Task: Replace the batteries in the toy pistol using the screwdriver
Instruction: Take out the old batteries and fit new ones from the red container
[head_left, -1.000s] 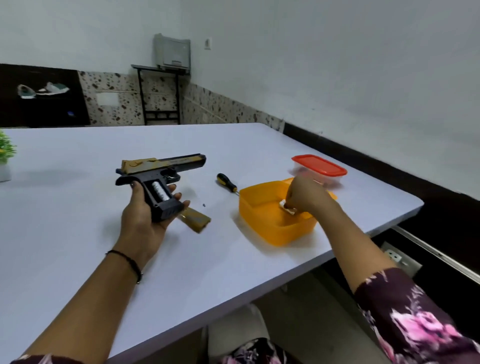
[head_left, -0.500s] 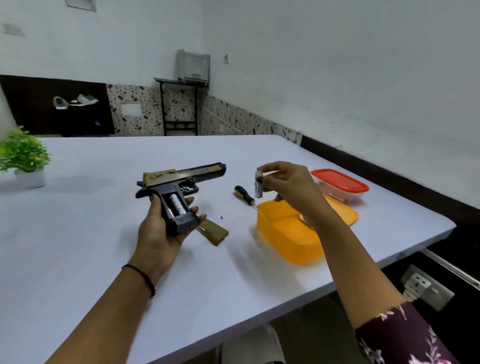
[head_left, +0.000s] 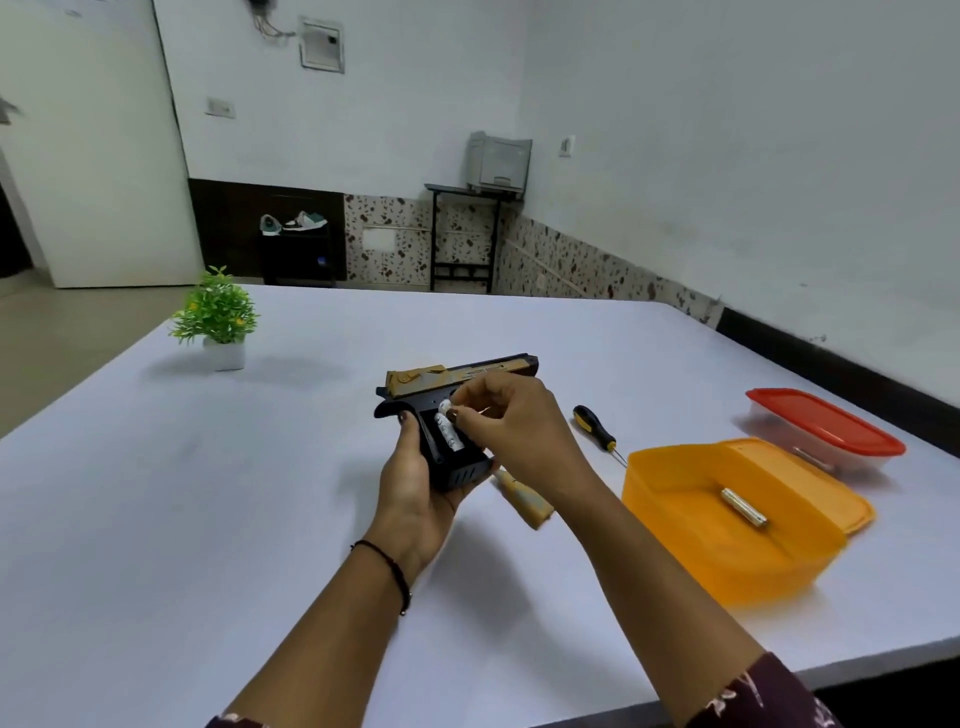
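Left hand (head_left: 415, 483) grips the toy pistol (head_left: 452, 410) above the worktop (head_left: 208, 493); right hand (head_left: 511, 426) pinches a white battery (head_left: 449, 431) at its open grip.

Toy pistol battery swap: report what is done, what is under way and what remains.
Done: the gold cover plate lies off on the white table, leaving the compartment open. In hand: the left hand grips the black-and-gold toy pistol while the right hand pinches a white cylindrical battery into it. Left: refitting the cover with the black-and-yellow screwdriver.
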